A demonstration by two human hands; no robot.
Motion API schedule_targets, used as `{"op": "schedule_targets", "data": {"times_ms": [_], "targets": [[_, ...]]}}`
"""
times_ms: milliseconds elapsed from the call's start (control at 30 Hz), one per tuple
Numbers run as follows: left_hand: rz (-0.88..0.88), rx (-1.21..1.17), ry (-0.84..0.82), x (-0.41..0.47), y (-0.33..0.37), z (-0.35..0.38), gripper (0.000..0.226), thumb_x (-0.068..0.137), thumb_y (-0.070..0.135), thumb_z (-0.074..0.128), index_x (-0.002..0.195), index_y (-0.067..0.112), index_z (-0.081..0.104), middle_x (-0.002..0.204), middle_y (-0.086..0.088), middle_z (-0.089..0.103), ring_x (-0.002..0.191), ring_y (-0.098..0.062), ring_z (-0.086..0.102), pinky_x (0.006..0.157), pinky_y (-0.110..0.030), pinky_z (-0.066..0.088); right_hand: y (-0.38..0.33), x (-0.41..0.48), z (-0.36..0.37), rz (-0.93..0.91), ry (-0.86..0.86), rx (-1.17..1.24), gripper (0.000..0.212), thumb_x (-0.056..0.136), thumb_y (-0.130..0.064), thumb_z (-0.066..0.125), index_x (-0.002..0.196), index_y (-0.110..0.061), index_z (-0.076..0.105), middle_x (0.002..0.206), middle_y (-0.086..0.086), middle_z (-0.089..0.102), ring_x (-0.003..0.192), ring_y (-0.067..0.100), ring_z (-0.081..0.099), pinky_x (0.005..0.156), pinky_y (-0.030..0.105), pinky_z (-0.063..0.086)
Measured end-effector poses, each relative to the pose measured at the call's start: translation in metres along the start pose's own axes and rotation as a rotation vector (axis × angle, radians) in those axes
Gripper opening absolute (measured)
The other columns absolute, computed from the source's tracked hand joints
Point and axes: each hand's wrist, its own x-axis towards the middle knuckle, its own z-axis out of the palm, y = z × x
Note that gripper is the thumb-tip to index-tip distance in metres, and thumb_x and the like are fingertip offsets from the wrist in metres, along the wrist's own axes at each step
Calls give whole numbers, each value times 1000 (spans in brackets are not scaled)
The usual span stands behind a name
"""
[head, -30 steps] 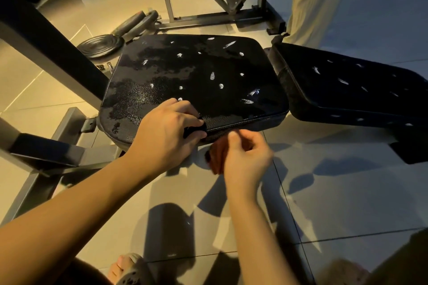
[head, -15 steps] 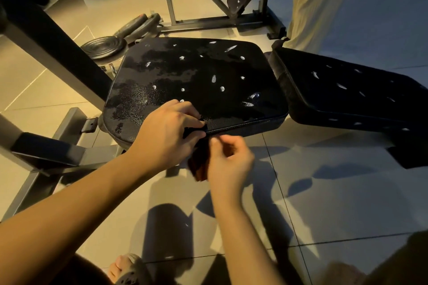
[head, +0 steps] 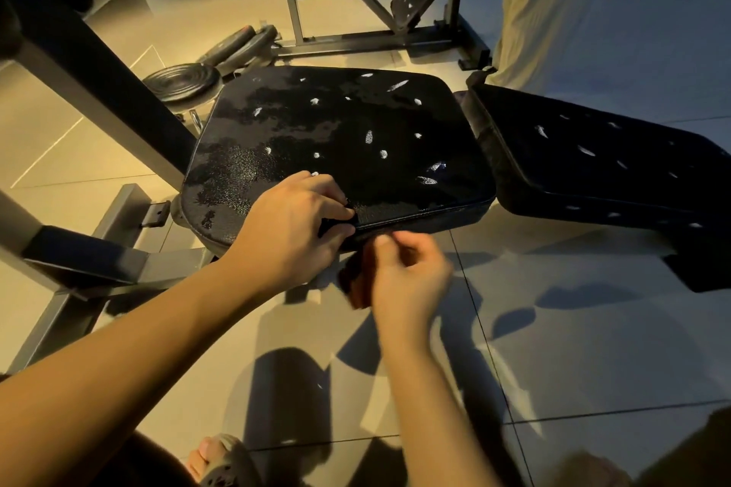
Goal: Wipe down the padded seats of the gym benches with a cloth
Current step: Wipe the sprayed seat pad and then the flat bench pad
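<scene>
Left hand (head: 288,225) rests on the front edge of a black seat pad (head: 336,130), fingers curled, with thumb and fingertips pinching something dark at the pad's lip. In the dim light this looks like the top end of the cloth (head: 356,283), though the exact join is hard to make out. Right hand (head: 411,281) sits just below and in front of the pad edge, slightly blurred, its fingers bent and gripping the dark reddish cloth, which hangs bunched between the 2 hands.

The pad's surface is patchy, shiny in places and dull in others, with small pale flecks scattered across it. A second pad, the back pad (head: 593,166), lies just to the right with similar flecks. Round weight plates (head: 182,81) lie on the tiled floor beyond the seat, and a metal frame (head: 91,261) runs under its left side. Another person's pale trouser leg (head: 546,0) stands at the far right, and the wearer's own foot (head: 221,459) shows at the bottom.

The step in hand appears to be readying the cloth, not wiping yet. To do it well, fold it into 1 flat wad, lay it on the pad, and wipe in overlapping passes from far edge to near, covering corners and the front lip.
</scene>
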Motion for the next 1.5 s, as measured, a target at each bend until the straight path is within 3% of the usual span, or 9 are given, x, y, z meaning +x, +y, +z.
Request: {"op": "schedule_targets", "data": {"times_ms": [133, 233, 367, 467, 600, 933, 1067, 1233, 1500], "targets": [[31, -11, -22, 1, -2, -5, 31, 88, 35, 57, 104, 23, 81, 106, 6, 69, 93, -19, 60, 76, -36, 51, -2, -15, 7, -96, -106, -47, 12, 88, -12, 73, 93, -23, 72, 92, -7, 69, 88, 3, 64, 79, 19, 53], [27, -19, -23, 1, -2, -4, 32, 88, 35, 57, 105, 23, 80, 106, 6, 69, 92, -18, 59, 74, -34, 49, -3, 26, -20, 18, 132, 30, 13, 89, -14, 75, 95, -25, 70, 91, -8, 68, 87, 7, 65, 79, 24, 56], [18, -20, -14, 0, -4, -2, 23, 92, 31, 64, 106, 24, 80, 106, 7, 68, 92, -17, 57, 73, -35, 50, -6, 55, -39, 63, 277, 53, 13, 92, -15, 72, 103, -20, 66, 93, -10, 65, 89, 8, 64, 68, 7, 49], [11, -24, -11, 1, -3, -4, 28, 88, 34, 60, 103, 23, 81, 104, 7, 68, 91, -18, 58, 72, -33, 48, -5, 19, -12, 28, 156, 52, 16, 90, -15, 74, 97, -26, 64, 93, -7, 67, 87, 9, 66, 77, 21, 54], [20, -22, -33, 4, 0, -8, 32, 86, 38, 57, 102, 24, 81, 104, 7, 68, 94, -17, 60, 74, -32, 49, -5, -12, -1, 40, -122, 9, 18, 90, -19, 75, 90, -33, 64, 87, -14, 68, 85, -6, 65, 69, 13, 53], [36, 22, -19, 5, -2, -6, 16, 87, 25, 74, 100, 21, 82, 102, 4, 69, 94, -22, 62, 72, -36, 53, -16, 100, -89, 185, 431, 199, 42, 96, -11, 67, 137, -13, 54, 127, 2, 64, 115, 15, 64, 80, 18, 55], [42, 14, -15, 5, -2, -8, 16, 87, 25, 75, 102, 22, 82, 104, 4, 69, 96, -22, 62, 73, -36, 54, -26, 90, -70, 144, 358, 162, 29, 94, -11, 69, 123, -13, 66, 112, 0, 72, 101, 15, 72, 80, 31, 63], [30, 22, -34, 8, -2, -9, 18, 88, 27, 72, 103, 21, 81, 105, 5, 68, 98, -20, 62, 75, -39, 55, -36, 55, -55, 128, 300, 282, 22, 93, 0, 69, 111, -11, 66, 91, 1, 71, 63, 1, 71, 52, 13, 51], [-32, 28, -120, 18, 2, -20, 22, 87, 22, 64, 103, 26, 79, 109, 9, 67, 98, -18, 64, 78, -34, 52, -32, -12, -16, 122, -15, 233, 27, 88, -6, 75, 99, -29, 66, 95, -6, 73, 87, 0, 71, 75, 18, 57]]}}
